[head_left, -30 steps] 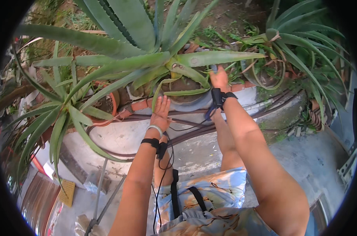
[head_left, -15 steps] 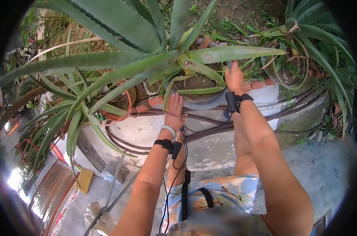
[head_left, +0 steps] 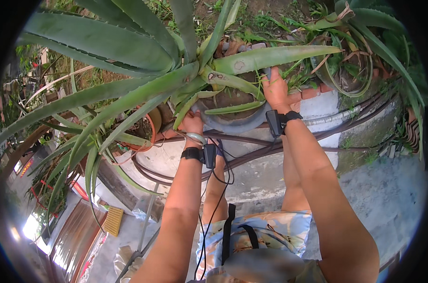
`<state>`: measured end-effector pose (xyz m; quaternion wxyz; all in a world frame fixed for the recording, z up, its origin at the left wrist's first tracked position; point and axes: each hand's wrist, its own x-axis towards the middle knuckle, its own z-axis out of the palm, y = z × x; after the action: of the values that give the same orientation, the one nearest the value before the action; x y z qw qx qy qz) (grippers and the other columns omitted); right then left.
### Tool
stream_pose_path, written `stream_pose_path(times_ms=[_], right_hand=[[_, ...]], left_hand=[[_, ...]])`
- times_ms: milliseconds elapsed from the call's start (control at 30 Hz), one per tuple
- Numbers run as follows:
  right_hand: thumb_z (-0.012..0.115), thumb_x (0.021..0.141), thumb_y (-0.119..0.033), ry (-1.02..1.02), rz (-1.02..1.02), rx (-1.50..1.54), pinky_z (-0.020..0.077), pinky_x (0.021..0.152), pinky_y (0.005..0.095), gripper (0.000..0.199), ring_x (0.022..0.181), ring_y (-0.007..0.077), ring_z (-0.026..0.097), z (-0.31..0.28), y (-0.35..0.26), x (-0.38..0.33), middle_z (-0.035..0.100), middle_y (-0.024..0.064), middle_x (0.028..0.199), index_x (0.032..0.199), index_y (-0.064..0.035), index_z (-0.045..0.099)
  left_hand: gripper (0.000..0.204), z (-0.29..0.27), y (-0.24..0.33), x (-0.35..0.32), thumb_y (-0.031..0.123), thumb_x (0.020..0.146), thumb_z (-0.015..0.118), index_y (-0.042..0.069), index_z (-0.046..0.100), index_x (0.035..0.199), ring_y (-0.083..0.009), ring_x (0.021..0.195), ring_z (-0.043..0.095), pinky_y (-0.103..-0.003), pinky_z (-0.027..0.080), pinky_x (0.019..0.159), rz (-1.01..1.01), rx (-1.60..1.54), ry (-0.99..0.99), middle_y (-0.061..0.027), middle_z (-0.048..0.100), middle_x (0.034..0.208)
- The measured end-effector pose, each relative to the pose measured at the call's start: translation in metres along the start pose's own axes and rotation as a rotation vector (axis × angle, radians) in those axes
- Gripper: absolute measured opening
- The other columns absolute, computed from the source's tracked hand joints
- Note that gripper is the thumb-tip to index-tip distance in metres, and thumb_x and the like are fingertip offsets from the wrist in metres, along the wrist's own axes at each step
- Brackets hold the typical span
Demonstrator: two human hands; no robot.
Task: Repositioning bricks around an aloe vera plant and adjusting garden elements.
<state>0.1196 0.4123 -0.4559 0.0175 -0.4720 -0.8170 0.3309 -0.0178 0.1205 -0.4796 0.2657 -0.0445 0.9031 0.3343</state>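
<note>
A large aloe-like plant (head_left: pixel 143 49) with thick, spiny-edged leaves grows in a round grey pot (head_left: pixel 237 123). At the pot's left side is my left hand (head_left: pixel 192 123), its fingers curled at the rim and partly hidden by a drooping leaf. My right hand (head_left: pixel 276 93) grips the opposite side of the rim, fingertips at the far right beneath a long spotted leaf (head_left: pixel 266 60). Soil shows inside the pot between the lower leaves.
Red bricks (head_left: pixel 310 93) line the top of a low whitewashed wall (head_left: pixel 176 158), with brown hoses (head_left: pixel 242 162) along it. To the left stands an orange pot (head_left: pixel 153 123) with a smaller spiky plant. Another potted plant (head_left: pixel 346 78) is at right.
My left hand has gone from lying flat with straight fingers to curling at the pot's left rim. The plant and its leaves have shifted slightly left in view.
</note>
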Motion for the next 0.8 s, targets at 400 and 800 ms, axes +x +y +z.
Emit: stream_pose_path(times_ms=[400, 800], right_hand=[[0.058, 0.081, -0.017, 0.057, 0.069, 0.084, 0.0437, 0.066, 0.0522, 0.039, 0.076, 0.0460, 0.056, 0.009, 0.007, -0.018, 0.059, 0.0266, 0.084, 0.114, -0.0033, 0.042], [0.056, 0.082, -0.015, 0.183, 0.273, 0.284, 0.0443, 0.063, 0.0522, 0.053, 0.074, 0.0459, 0.056, 0.028, -0.015, -0.069, 0.058, 0.0277, 0.090, 0.128, -0.0014, 0.033]], left_hand=[[0.016, -0.007, 0.039, -0.003, -0.001, 0.080, 0.062, 0.005, 0.048, 0.082, -0.0130, 0.066, 0.044, -0.025, 0.038, 0.061, -0.070, -0.257, 0.013, -0.0012, 0.045, 0.074], [0.031, -0.012, 0.086, 0.057, -0.002, 0.081, 0.054, 0.006, 0.056, 0.111, -0.0188, 0.095, 0.049, -0.031, 0.039, 0.084, -0.242, -0.397, 0.023, -0.0028, 0.054, 0.104]])
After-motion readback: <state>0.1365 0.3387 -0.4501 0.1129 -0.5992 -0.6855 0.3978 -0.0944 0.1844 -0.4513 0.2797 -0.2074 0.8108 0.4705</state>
